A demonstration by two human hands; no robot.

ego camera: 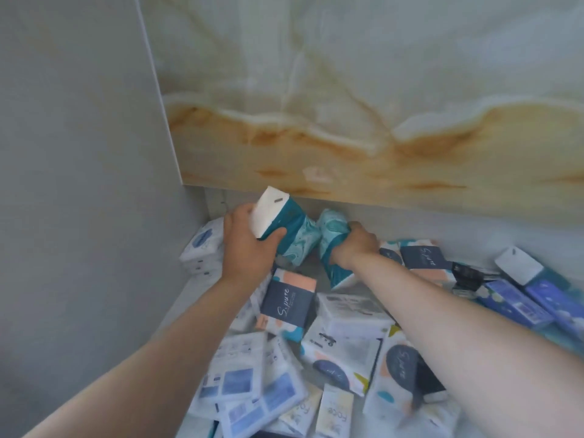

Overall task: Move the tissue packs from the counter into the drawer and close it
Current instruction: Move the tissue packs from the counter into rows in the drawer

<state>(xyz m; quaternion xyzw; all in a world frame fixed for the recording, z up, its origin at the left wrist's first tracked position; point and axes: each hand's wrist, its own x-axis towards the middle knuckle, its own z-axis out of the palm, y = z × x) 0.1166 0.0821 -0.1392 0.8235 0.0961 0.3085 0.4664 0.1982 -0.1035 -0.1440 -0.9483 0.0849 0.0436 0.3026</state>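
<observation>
My left hand (245, 245) grips a teal tissue pack (286, 227) with a white end face, tilted up near the back left of the drawer (189, 289). Just to its right, my right hand (357, 245) squeezes a second teal tissue pack (331, 245), which stands on end. Both packs are at the back of the white drawer, under the edge of the marble counter (347, 105). Below them lie several other packs: navy-and-peach "S.pure" packs (287, 301), white-and-blue packs (240, 377), and dark blue packs (518, 301) on the right.
A grey cabinet panel (79, 169) closes off the left side. The marble counter overhangs the drawer's back. A small black object (466, 275) lies among the packs at the right. Packs are heaped loosely across the drawer floor.
</observation>
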